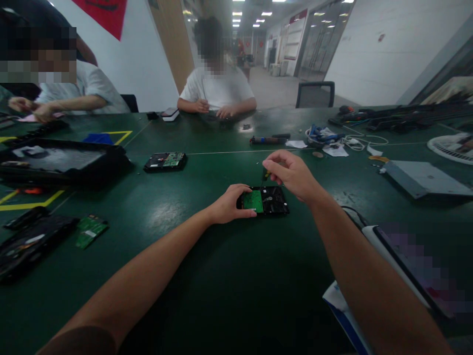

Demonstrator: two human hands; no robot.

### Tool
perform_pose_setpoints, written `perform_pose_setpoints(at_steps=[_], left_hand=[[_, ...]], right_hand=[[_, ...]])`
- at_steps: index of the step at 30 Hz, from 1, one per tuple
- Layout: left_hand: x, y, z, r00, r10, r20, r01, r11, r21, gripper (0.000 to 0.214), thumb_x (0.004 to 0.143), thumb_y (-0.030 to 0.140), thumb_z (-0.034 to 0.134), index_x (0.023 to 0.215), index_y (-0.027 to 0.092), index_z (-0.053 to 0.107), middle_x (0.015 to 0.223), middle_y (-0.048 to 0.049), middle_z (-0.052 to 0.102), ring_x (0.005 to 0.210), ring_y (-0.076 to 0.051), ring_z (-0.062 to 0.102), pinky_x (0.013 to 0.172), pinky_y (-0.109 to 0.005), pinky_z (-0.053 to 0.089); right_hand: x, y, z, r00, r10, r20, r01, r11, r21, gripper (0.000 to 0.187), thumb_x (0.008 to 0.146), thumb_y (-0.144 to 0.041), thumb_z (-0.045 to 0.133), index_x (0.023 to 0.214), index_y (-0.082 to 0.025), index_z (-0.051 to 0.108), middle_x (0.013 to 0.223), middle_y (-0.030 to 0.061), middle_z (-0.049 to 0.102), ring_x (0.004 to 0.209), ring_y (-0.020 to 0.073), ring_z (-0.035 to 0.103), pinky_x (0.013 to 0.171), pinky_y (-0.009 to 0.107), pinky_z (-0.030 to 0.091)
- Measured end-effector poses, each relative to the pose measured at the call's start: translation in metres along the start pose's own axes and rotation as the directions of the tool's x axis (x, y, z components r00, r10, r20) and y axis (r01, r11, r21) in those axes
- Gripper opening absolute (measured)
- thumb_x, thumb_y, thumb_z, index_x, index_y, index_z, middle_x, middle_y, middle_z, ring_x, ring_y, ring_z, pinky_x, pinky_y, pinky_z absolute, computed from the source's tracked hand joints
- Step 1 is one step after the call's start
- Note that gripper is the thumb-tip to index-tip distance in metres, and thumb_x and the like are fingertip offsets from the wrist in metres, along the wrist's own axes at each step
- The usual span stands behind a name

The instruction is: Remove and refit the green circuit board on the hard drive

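A black hard drive (pixel 271 201) with a green circuit board (pixel 253 200) on top lies flat on the dark green table (pixel 207 276). My left hand (pixel 231 203) grips the drive's left end, fingers curled over its edge. My right hand (pixel 291 173) hovers just above the drive, fingers pinched shut on a small screwdriver (pixel 265 176) that stands upright with its tip down on the drive.
A second hard drive (pixel 165 161) lies farther left. A black tray (pixel 55 160), loose green boards (pixel 90 230) and black parts sit at the left. A grey metal case (pixel 424 178), cables (pixel 325 135) and a tablet (pixel 410 266) are at the right. Two people sit across the table.
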State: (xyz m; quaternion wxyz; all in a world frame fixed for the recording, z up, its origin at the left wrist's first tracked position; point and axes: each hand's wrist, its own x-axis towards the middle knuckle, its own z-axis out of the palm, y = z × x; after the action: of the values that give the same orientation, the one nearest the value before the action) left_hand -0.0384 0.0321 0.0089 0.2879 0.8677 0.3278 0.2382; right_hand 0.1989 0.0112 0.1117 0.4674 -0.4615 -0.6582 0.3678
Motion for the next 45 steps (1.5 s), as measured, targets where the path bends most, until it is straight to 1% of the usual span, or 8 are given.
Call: perform_pose_setpoints(at_steps=[4, 12, 15, 20, 26, 34, 41, 45], left_hand=[[0.0, 0.002, -0.001, 1.0, -0.009, 0.009, 0.009, 1.0, -0.001, 0.077, 0.079, 0.061, 0.082, 0.14, 0.022, 0.056, 0.149, -0.0154, 0.054, 0.141, -0.035, 0.047, 0.118, -0.054, 0.043], [0.0, 0.002, -0.001, 1.0, -0.003, 0.008, 0.003, 1.0, 0.008, 0.076, 0.079, 0.06, 0.082, 0.14, 0.021, 0.056, 0.148, -0.0153, 0.055, 0.141, -0.034, 0.048, 0.119, -0.053, 0.041], [0.0, 0.002, -0.001, 1.0, -0.008, 0.005, 0.008, 1.0, 0.002, 0.076, 0.079, 0.06, 0.082, 0.14, 0.023, 0.057, 0.149, -0.015, 0.054, 0.141, -0.035, 0.048, 0.118, -0.055, 0.042], [0.0, 0.002, -0.002, 1.0, -0.018, 0.013, 0.018, 1.0, -0.008, 0.076, 0.079, 0.061, 0.082, 0.14, 0.024, 0.056, 0.15, -0.0148, 0.054, 0.142, -0.036, 0.047, 0.118, -0.057, 0.042], [0.001, 0.002, -0.002, 1.0, -0.014, 0.018, 0.014, 1.0, -0.012, 0.077, 0.079, 0.06, 0.082, 0.141, 0.024, 0.056, 0.15, -0.015, 0.054, 0.142, -0.036, 0.047, 0.118, -0.056, 0.042], [0.0, 0.004, -0.001, 1.0, 0.001, 0.004, -0.001, 1.0, 0.008, 0.075, 0.08, 0.059, 0.082, 0.139, 0.021, 0.057, 0.147, -0.0154, 0.056, 0.14, -0.035, 0.048, 0.118, -0.054, 0.042], [0.0, 0.004, -0.002, 1.0, -0.008, 0.012, 0.008, 1.0, 0.007, 0.075, 0.079, 0.059, 0.082, 0.14, 0.023, 0.056, 0.149, -0.0145, 0.054, 0.142, -0.035, 0.047, 0.119, -0.056, 0.041], [-0.001, 0.006, -0.003, 1.0, -0.024, 0.015, 0.024, 1.0, -0.004, 0.075, 0.08, 0.059, 0.082, 0.14, 0.023, 0.056, 0.15, -0.0148, 0.054, 0.142, -0.036, 0.047, 0.118, -0.056, 0.043]], right_hand=[[0.0, 0.003, 0.002, 0.999, 0.052, 0.003, -0.052, 0.998, 0.044, 0.028, 0.089, -0.043, 0.076, 0.092, -0.022, 0.059, 0.087, 0.0025, 0.071, 0.056, 0.0102, 0.059, 0.045, 0.025, 0.04], [0.002, 0.003, 0.003, 0.993, 0.064, 0.095, -0.078, 0.985, 0.154, 0.032, 0.104, -0.047, 0.052, 0.109, -0.021, 0.069, 0.102, 0.0066, 0.071, 0.06, 0.0102, 0.062, 0.049, 0.026, 0.046], [0.001, 0.002, 0.002, 0.995, 0.047, 0.09, -0.056, 0.993, 0.105, 0.029, 0.102, -0.046, 0.057, 0.111, -0.023, 0.071, 0.096, 0.0043, 0.069, 0.061, 0.0108, 0.06, 0.049, 0.026, 0.044], [0.002, 0.004, -0.001, 0.999, 0.024, 0.027, -0.023, 0.999, -0.024, 0.029, 0.093, -0.052, 0.07, 0.097, -0.023, 0.066, 0.079, 0.0008, 0.064, 0.064, 0.0128, 0.057, 0.052, 0.027, 0.043], [0.001, 0.002, -0.001, 0.998, 0.048, 0.036, -0.049, 0.999, 0.022, 0.017, 0.096, -0.039, 0.062, 0.099, -0.022, 0.065, 0.1, 0.0052, 0.074, 0.058, 0.0102, 0.056, 0.047, 0.027, 0.039], [0.0, -0.002, 0.0, 0.989, 0.076, 0.127, -0.091, 0.989, 0.115, 0.029, 0.102, -0.043, 0.052, 0.107, -0.022, 0.072, 0.105, 0.0068, 0.07, 0.062, 0.0117, 0.061, 0.051, 0.028, 0.047], [0.001, 0.001, -0.009, 0.998, 0.027, 0.062, -0.023, 0.997, -0.073, 0.027, 0.099, -0.049, 0.061, 0.097, -0.023, 0.07, 0.074, 0.001, 0.062, 0.062, 0.0134, 0.056, 0.053, 0.028, 0.041], [0.002, 0.003, -0.009, 0.999, 0.043, 0.009, -0.042, 0.996, -0.082, 0.026, 0.094, -0.047, 0.068, 0.089, -0.022, 0.064, 0.071, 0.0001, 0.061, 0.061, 0.0133, 0.055, 0.055, 0.03, 0.042]])
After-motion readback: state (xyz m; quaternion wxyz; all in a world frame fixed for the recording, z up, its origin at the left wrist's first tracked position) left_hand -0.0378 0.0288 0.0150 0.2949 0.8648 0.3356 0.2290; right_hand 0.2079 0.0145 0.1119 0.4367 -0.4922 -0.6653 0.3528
